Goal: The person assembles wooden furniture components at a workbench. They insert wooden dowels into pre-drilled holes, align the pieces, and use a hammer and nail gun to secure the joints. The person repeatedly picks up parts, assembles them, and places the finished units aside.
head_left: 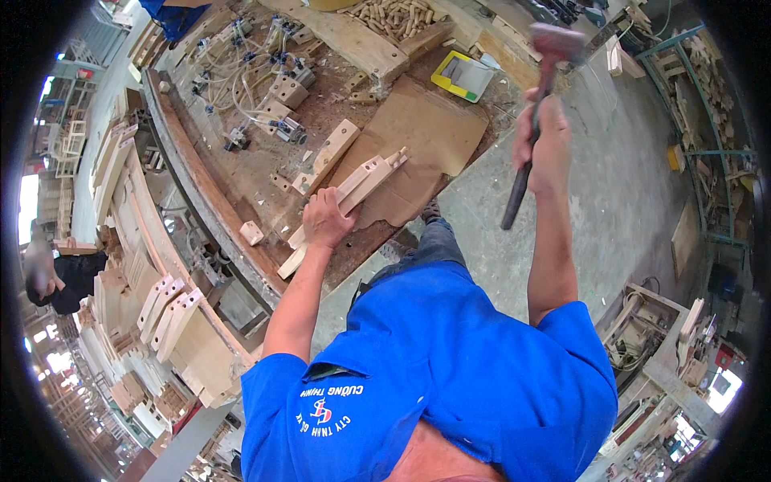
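My right hand (547,149) grips the dark handle of a hammer (543,88), raised at the right above the grey floor. The hammer's reddish head is smeared by motion. On the worktable, my left hand (328,218) is closed around a pale wooden piece (365,183), which lies slanted over a sheet of cardboard (446,124). Dowel-like pegs (397,157) stick out of the piece's far end. Beside it, another wooden block with holes (336,148) lies on the table.
Small clamps with clear hoses (257,80) cover the table's far left. At the back lie a pile of wooden dowels (393,18) and a yellow tray (463,76). Stacked wooden parts (169,309) stand at the left, where another person (64,277) is. A shelf rack (707,120) stands right.
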A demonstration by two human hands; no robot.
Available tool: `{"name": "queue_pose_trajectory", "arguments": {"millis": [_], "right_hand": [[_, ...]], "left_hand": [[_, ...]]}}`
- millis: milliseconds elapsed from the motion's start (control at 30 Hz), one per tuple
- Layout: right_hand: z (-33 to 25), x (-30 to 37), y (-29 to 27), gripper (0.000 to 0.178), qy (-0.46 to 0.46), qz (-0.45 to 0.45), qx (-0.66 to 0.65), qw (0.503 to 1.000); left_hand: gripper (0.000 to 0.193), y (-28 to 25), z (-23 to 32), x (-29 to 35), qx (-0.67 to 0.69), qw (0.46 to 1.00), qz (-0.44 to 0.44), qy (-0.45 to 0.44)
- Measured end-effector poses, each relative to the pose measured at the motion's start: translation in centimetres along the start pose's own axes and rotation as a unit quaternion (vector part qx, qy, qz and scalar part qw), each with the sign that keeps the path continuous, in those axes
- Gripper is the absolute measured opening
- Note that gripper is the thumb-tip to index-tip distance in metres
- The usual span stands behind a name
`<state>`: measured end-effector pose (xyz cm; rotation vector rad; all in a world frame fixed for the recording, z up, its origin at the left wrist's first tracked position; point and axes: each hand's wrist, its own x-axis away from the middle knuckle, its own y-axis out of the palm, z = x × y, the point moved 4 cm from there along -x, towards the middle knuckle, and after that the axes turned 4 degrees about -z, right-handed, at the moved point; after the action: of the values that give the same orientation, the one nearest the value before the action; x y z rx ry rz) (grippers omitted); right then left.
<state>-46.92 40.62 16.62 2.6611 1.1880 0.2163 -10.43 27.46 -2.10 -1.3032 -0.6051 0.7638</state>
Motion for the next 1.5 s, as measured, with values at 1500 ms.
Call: {"name": "queue_pose_trajectory", "arguments": {"millis": [1500], "right_hand": [[16.9,-8.1,-0.3,0.039,0.052,-0.050,0.631,0.772]], "left_hand": [[0.062,-2.7,0.7,-3.3,0.075,0.996,-0.048,-0.013]]}}
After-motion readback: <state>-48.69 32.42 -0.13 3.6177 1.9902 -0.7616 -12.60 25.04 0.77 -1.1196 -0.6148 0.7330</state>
